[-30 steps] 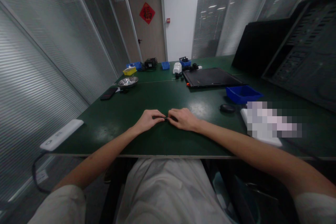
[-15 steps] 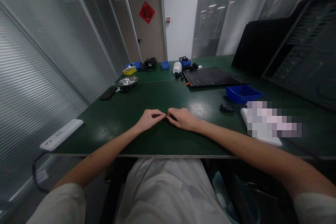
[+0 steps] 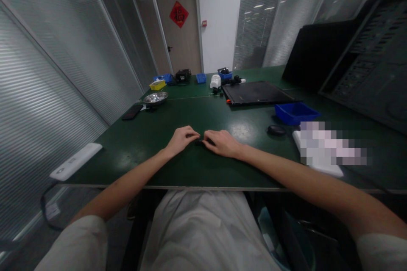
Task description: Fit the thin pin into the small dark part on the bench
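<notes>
Head view: a dark green, smooth-topped table (image 3: 171,173), with both bare hands at its near middle; the left hand (image 3: 182,139) has thumb and forefinger bowed toward each other, their tips close together, though whether anything lies between them cannot be told; the right hand (image 3: 221,142) rests low, its fingers bent and gathered at the right end of a small, slim black object (image 3: 199,142), whose outline is too small to name; whether these fingers pinch it or merely touch it cannot be told; the object lies at table level between the two hands, just below the left fingertips.

To the right, well apart from the hands, a rounded black computer mouse (image 3: 276,130) lies just in front of an open, deep-blue plastic tray (image 3: 297,117); beyond, a flat black rectangular panel (image 3: 257,92) lies on the tabletop; at far left, a shallow, shiny metal bowl (image 3: 155,98) stands near a dark rectangular phone (image 3: 132,112).
</notes>
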`<action>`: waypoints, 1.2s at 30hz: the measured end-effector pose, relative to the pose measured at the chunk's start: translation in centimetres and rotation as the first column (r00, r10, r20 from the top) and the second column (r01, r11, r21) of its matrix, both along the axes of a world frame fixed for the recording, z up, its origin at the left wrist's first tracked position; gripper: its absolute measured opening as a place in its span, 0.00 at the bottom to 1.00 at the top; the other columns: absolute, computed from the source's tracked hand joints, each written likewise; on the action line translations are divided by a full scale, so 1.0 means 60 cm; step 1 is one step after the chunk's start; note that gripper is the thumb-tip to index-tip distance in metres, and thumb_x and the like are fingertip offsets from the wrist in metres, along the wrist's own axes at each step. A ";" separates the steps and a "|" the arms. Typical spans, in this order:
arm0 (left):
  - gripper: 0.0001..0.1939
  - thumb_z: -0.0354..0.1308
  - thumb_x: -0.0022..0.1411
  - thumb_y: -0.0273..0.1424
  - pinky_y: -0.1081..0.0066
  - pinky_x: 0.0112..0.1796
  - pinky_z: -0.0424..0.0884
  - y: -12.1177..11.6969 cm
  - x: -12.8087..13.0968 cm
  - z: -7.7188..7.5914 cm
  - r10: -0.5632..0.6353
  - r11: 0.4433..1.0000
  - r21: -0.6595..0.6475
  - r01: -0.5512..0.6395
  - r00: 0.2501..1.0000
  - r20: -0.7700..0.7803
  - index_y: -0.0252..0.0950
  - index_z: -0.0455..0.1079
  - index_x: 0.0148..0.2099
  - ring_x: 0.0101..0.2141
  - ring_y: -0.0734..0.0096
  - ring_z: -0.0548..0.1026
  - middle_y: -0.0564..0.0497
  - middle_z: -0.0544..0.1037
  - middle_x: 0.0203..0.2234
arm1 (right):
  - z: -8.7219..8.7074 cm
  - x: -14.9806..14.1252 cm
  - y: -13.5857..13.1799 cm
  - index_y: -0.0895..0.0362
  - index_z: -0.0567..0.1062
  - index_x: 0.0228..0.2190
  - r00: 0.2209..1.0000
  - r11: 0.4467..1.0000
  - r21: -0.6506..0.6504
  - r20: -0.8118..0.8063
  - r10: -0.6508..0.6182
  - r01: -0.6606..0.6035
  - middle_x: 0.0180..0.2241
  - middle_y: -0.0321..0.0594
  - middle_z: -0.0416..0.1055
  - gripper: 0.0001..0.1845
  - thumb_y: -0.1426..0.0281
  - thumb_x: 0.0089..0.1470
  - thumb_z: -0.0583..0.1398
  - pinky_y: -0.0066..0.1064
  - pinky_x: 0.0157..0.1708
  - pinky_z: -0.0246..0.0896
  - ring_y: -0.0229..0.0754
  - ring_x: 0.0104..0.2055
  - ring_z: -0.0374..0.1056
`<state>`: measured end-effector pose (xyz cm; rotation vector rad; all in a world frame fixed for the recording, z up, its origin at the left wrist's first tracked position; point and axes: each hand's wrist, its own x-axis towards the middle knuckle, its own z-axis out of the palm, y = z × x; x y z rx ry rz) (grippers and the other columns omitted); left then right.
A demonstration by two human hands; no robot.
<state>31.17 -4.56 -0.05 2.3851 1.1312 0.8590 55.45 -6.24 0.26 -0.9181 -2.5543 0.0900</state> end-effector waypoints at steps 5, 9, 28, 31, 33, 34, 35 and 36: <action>0.14 0.57 0.70 0.36 0.68 0.40 0.70 -0.007 -0.004 0.003 -0.032 0.999 0.005 0.032 0.999 -0.030 0.37 0.83 0.45 0.38 0.65 0.76 0.45 0.78 0.38 | 0.000 0.000 0.001 0.54 0.71 0.41 0.999 1.000 -0.003 -0.035 0.004 -0.004 0.38 0.38 0.75 0.09 0.63 0.67 0.55 0.29 0.32 0.50 0.38 0.33 0.68; 0.14 0.54 0.72 0.34 0.67 0.42 0.70 -0.026 0.001 0.013 -0.061 0.998 0.024 0.062 0.998 -0.024 0.37 0.80 0.50 0.41 0.63 0.75 0.44 0.78 0.41 | 0.000 0.004 0.001 0.55 0.70 0.41 0.995 1.000 0.022 -0.101 -0.012 0.014 0.39 0.40 0.74 0.10 0.62 0.68 0.54 0.29 0.33 0.51 0.39 0.36 0.69; 0.17 0.59 0.67 0.37 0.64 0.49 0.72 0.046 -0.180 0.018 0.213 0.975 -0.021 -0.220 0.960 -0.182 0.38 0.77 0.54 0.47 0.59 0.77 0.45 0.80 0.48 | 0.005 0.010 -0.001 0.55 0.70 0.41 0.992 0.999 0.030 -0.124 -0.021 0.025 0.40 0.41 0.74 0.12 0.61 0.69 0.52 0.29 0.33 0.52 0.40 0.36 0.69; 0.16 0.59 0.66 0.34 0.64 0.50 0.70 0.074 -0.307 0.018 0.521 0.848 0.047 -0.528 0.815 -0.255 0.34 0.78 0.53 0.47 0.56 0.78 0.43 0.81 0.47 | 0.004 0.010 -0.001 0.55 0.71 0.41 0.993 1.000 0.021 -0.120 -0.015 0.018 0.40 0.41 0.74 0.12 0.61 0.69 0.52 0.29 0.33 0.52 0.39 0.36 0.69; 0.16 0.59 0.65 0.31 0.65 0.50 0.69 0.078 -0.387 0.020 0.671 0.730 0.143 -0.668 0.663 -0.331 0.32 0.78 0.52 0.47 0.55 0.77 0.42 0.81 0.47 | 0.004 0.010 -0.001 0.55 0.70 0.41 0.992 1.000 0.024 -0.124 -0.011 0.014 0.40 0.40 0.74 0.12 0.61 0.69 0.52 0.29 0.33 0.52 0.39 0.36 0.69; 0.15 0.58 0.65 0.30 0.66 0.50 0.69 0.076 -0.421 0.020 0.723 0.674 0.193 -0.713 0.585 -0.368 0.31 0.78 0.51 0.48 0.55 0.77 0.42 0.81 0.48 | 0.004 0.010 0.000 0.55 0.70 0.41 0.992 1.000 0.028 -0.126 -0.010 0.014 0.40 0.40 0.74 0.12 0.61 0.69 0.52 0.29 0.33 0.52 0.39 0.36 0.69; 0.16 0.58 0.65 0.30 0.67 0.50 0.68 0.073 -0.449 0.020 0.759 0.625 0.225 -0.748 0.514 -0.400 0.30 0.78 0.52 0.48 0.55 0.76 0.42 0.80 0.48 | 0.004 0.010 0.000 0.55 0.70 0.41 0.992 0.999 0.033 -0.128 -0.010 0.015 0.39 0.40 0.74 0.12 0.61 0.69 0.52 0.29 0.33 0.52 0.39 0.36 0.69; 0.16 0.58 0.65 0.29 0.68 0.50 0.67 0.070 -0.470 0.020 0.781 0.587 0.245 -0.772 0.460 -0.421 0.29 0.78 0.52 0.48 0.56 0.76 0.42 0.81 0.47 | 0.004 0.009 0.000 0.55 0.70 0.41 0.991 0.999 0.038 -0.130 -0.010 0.015 0.39 0.40 0.74 0.12 0.61 0.69 0.52 0.29 0.33 0.52 0.39 0.35 0.69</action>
